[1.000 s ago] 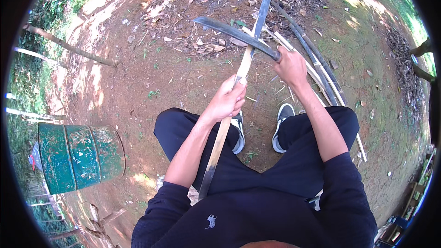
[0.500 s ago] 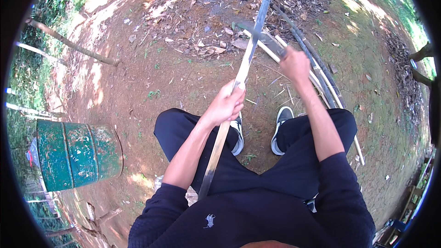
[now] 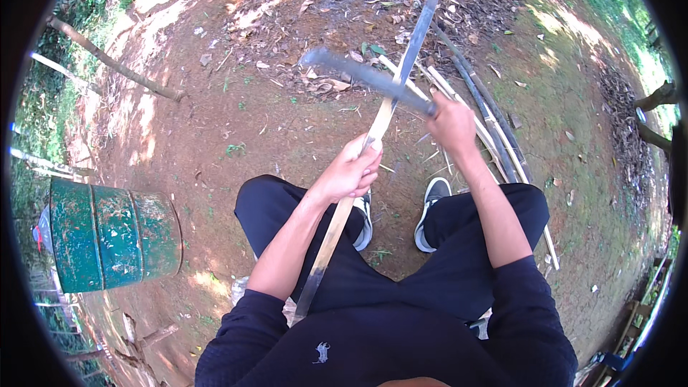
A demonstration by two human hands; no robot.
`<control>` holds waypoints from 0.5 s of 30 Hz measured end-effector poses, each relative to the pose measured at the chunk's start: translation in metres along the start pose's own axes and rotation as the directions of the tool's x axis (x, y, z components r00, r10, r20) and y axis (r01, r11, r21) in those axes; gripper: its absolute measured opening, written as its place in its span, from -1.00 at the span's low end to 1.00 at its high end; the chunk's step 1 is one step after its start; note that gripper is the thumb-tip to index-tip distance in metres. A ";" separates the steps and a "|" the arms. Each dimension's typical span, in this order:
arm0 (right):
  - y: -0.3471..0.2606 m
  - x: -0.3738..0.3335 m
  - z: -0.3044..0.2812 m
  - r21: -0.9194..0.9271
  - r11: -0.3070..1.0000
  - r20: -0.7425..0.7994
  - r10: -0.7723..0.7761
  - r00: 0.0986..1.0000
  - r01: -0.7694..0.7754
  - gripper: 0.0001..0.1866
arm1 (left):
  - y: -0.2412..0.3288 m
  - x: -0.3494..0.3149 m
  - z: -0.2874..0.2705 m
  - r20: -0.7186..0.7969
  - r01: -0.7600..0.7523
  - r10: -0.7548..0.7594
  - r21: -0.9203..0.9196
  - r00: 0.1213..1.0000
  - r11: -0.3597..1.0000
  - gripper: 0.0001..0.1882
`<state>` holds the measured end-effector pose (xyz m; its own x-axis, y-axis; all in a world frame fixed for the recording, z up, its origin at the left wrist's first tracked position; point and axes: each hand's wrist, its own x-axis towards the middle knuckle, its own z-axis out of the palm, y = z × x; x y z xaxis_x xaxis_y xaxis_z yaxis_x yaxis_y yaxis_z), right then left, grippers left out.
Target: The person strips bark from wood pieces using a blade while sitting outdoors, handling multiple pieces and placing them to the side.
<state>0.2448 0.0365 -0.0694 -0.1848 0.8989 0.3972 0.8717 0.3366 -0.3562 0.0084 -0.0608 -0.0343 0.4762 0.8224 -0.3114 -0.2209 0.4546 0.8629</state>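
My left hand (image 3: 349,170) is closed around the middle of a long flat strip (image 3: 381,122), which looks like split bamboo or wood. Its middle is pale and both ends are dark. The strip slants from my lap up and away to the right. In my closed right hand (image 3: 451,125) is the handle of a machete (image 3: 351,70), slightly blurred by motion. The dark blade points left and crosses the strip above my left hand. Whether blade and strip touch, I cannot tell.
Several long poles and pale strips (image 3: 479,89) lie on the dirt to the right, beyond my right shoe (image 3: 433,204). A worn green metal drum (image 3: 118,236) stands at the left. Dry leaves (image 3: 330,86) litter the ground ahead. A thin wooden post (image 3: 115,64) rises at the upper left.
The machete's blade has swung out to the left, and my right hand has come slightly down and nearer. My left hand keeps its hold on the strip.
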 end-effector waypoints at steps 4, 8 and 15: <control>0.024 0.012 -0.011 0.061 0.960 -0.025 0.275 0.961 -0.273 -0.84 | 0.008 -0.003 0.007 -0.006 0.007 -0.007 -0.068 1.000 0.998 -0.78; -0.015 -0.015 -0.004 0.124 0.989 0.119 0.063 0.991 -0.078 -0.89 | 0.013 0.005 0.000 -0.002 -0.014 0.014 -0.084 1.000 0.996 -0.78; -0.040 -0.025 -0.009 0.106 0.987 0.037 -0.129 0.991 0.124 -0.80 | 0.006 0.005 0.006 -0.022 0.000 -0.001 -0.029 1.000 1.000 -0.75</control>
<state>0.2182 -0.0018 -0.0576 -0.3120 0.8578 0.4085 0.7887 0.4736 -0.3920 0.0142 -0.0560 -0.0283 0.4579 0.8292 -0.3205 -0.2451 0.4643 0.8511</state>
